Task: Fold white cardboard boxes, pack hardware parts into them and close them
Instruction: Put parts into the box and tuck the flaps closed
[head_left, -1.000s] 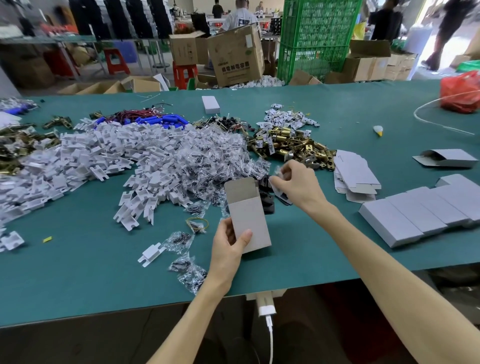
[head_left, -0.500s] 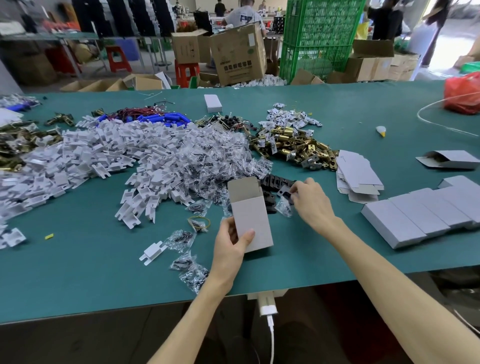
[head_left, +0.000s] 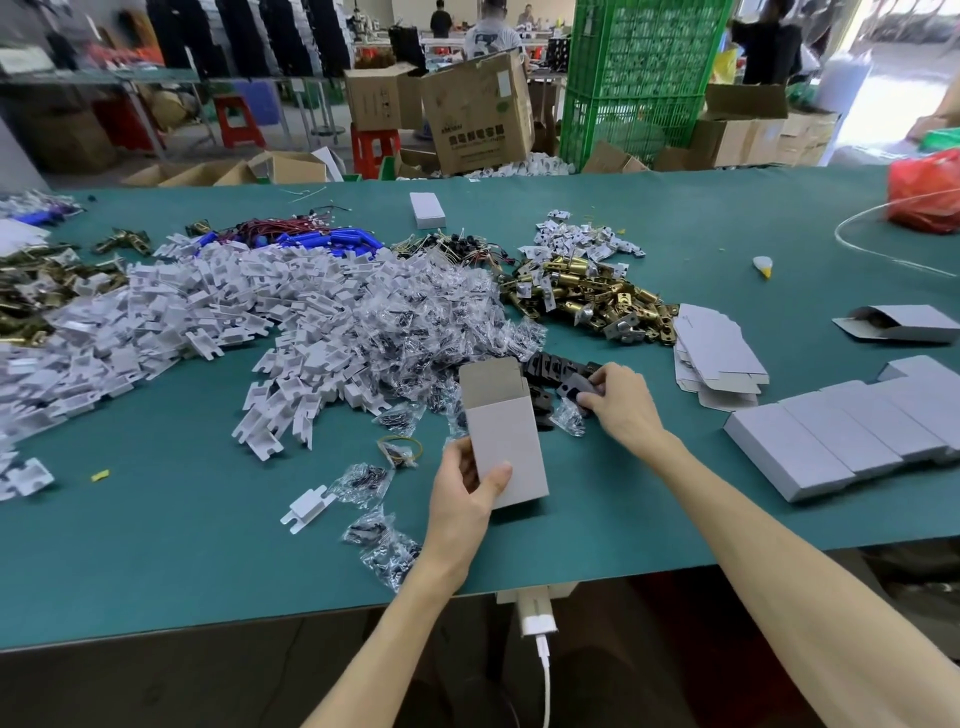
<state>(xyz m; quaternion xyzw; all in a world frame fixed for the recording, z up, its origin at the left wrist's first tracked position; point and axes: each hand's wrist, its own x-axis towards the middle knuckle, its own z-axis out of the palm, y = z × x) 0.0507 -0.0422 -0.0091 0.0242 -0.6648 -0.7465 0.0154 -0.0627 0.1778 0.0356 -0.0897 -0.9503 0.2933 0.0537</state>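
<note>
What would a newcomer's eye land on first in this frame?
The big heap of white plastic parts sprawls over the left of the green table. Then, near the front edge, the left hand gripping an open white box while the right hand pinches a black part.

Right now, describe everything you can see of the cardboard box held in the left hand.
The box is a small, tall carton of white-grey cardboard, folded into shape. Its top flap stands open, brownish inside; its contents cannot be seen. It stands nearly upright, tilted slightly left, near the front of the green table, just before the black parts. The left hand holds its lower part, thumb on the front face.
</note>
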